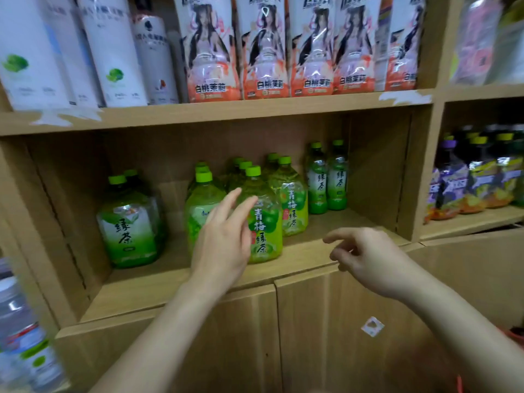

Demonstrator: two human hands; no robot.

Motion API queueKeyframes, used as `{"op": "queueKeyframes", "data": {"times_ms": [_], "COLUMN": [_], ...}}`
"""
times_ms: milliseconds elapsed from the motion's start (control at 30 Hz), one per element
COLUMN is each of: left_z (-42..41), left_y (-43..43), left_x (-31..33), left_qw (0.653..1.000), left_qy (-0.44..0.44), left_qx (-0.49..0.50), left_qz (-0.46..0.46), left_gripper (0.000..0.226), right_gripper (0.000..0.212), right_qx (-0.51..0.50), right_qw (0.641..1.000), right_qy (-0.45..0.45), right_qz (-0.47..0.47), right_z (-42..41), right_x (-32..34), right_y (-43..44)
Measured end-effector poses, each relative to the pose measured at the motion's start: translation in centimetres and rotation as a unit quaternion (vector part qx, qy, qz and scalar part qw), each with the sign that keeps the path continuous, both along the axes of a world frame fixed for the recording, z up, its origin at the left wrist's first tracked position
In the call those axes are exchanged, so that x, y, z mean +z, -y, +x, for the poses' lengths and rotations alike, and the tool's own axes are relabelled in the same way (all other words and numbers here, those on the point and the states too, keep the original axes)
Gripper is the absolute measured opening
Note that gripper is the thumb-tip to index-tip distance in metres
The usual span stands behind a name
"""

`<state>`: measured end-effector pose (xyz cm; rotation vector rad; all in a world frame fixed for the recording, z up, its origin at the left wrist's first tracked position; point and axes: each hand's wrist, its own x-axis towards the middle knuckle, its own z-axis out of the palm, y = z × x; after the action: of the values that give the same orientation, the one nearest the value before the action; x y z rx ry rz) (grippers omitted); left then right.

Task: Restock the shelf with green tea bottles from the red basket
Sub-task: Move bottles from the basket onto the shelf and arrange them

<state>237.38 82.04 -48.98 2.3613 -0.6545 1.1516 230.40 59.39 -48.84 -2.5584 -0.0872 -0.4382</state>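
Several green tea bottles with green caps stand on the wooden middle shelf. A dark green one is at the left, a cluster of yellow-green plum tea bottles is in the middle, and two slim bottles stand at the back right. My left hand is open, fingers spread, right in front of the middle cluster and holding nothing. My right hand hovers over the shelf's front edge with loosely curled fingers, empty. A sliver of the red basket shows at the right edge.
Tall white and peach tea cartons fill the shelf above. Purple-labelled bottles sit in the right compartment. Water bottles stand at the lower left. Closed cabinet doors lie below the shelf.
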Motion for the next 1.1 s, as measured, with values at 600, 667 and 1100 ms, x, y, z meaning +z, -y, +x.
{"op": "queueKeyframes", "data": {"times_ms": [600,667,1100], "left_z": [-13.7,-14.5,-14.0], "left_y": [30.3,33.2,52.8], "left_x": [-10.1,-13.0,-33.5], "left_qw": [0.848,0.836,0.671], "left_qy": [-0.146,-0.184,-0.439], "left_qx": [-0.495,-0.493,-0.261], "left_qz": [0.121,0.157,0.537], "left_gripper": [0.019,0.02,0.068], "right_gripper": [0.021,0.02,0.052], "right_qx": [-0.34,-0.388,-0.387], "right_qw": [0.938,0.916,0.864], "right_qy": [-0.065,-0.074,-0.256], "right_qz": [0.02,0.064,0.195], "right_z": [-28.1,-29.4,-23.6], "right_x": [-11.8,-15.3,-29.2], "right_y": [20.6,22.3,34.9]}}
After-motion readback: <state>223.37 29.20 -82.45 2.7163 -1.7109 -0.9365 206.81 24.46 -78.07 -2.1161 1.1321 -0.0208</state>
